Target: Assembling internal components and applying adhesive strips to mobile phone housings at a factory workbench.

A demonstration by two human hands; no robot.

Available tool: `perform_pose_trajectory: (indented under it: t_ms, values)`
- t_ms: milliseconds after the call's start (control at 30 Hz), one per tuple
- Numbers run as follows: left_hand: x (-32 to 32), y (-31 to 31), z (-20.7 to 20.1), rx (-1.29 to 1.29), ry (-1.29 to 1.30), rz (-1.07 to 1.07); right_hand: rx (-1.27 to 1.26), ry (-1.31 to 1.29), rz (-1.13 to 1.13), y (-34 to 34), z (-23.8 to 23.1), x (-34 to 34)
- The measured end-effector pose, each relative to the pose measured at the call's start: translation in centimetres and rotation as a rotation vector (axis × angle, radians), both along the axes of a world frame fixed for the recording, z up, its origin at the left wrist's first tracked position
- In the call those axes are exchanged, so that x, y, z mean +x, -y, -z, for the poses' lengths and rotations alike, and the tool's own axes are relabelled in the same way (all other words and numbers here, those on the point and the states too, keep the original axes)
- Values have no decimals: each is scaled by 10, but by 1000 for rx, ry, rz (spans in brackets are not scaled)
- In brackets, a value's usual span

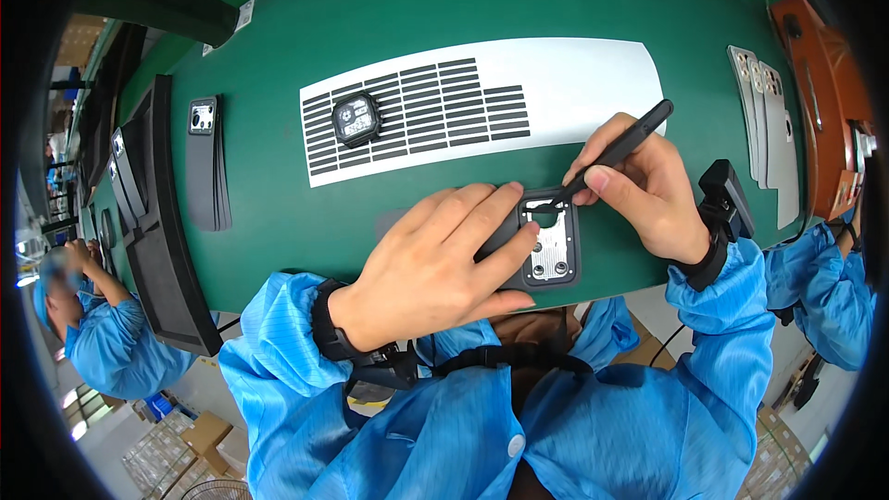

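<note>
My left hand [435,264] lies flat over a dark watch case [553,245] that rests face down on the green table [389,0], its silver back plate showing. My right hand [644,190] grips a black pen-like tool [619,150], whose tip touches the upper edge of the case. A black digital watch head [356,119] sits on a white sheet [574,83] printed with rows of dark strips, farther back.
Stacked dark trays [167,222] stand at the left, with a black strap holder [204,162] beside them. Grey strap pieces [764,120] and a brown device [815,83] lie at the right. Co-workers in blue coats sit at both sides.
</note>
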State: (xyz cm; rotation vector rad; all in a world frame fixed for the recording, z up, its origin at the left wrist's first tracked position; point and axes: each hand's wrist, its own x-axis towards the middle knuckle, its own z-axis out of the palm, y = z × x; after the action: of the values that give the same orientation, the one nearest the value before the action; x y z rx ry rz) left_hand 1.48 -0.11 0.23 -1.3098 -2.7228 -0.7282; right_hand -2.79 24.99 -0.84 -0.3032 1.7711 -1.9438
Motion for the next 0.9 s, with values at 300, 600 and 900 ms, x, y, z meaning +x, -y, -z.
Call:
perform_pose_trajectory:
  t_ms: [300, 600, 900]
  values:
    - [-1, -1, 0, -25, 39, -17, 6, -28, 14, 0, 3, -1]
    - [-1, -2, -3, -47, 70, -28, 23, -60, 18, 0, 5, -1]
    - [-2, -3, -1, -59, 99, -25, 26, -93, 29, 0, 6, 0]
